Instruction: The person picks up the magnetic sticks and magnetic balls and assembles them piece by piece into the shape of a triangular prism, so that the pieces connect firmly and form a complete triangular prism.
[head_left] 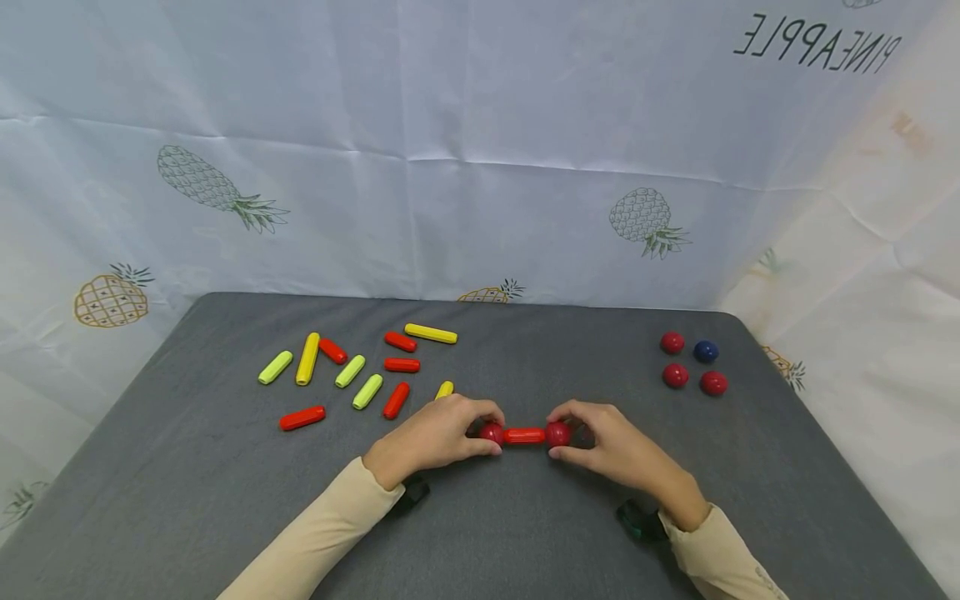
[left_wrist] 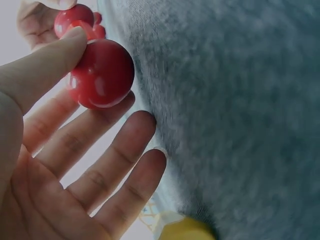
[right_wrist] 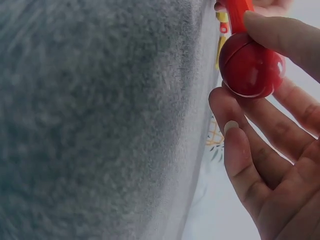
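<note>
A short red rod [head_left: 524, 436] lies crosswise between two red balls, one at each end, near the middle of the grey table. My left hand [head_left: 442, 433] pinches the left red ball [left_wrist: 102, 75] between thumb and fingers. On the other end, my right hand [head_left: 618, 443] grips the right red ball [right_wrist: 252, 67] the same way. In both wrist views the lower fingers spread loosely below the ball. Partly hidden behind my left hand is a yellow rod [head_left: 445, 389].
Several red, yellow and light green rods lie scattered at the left, among them a red rod [head_left: 302, 418] and a green rod [head_left: 276, 367]. At the back right sit three red balls [head_left: 675, 375] and a blue ball [head_left: 706, 351]. A pineapple-print curtain [head_left: 450, 225] hangs behind the table [head_left: 187, 500].
</note>
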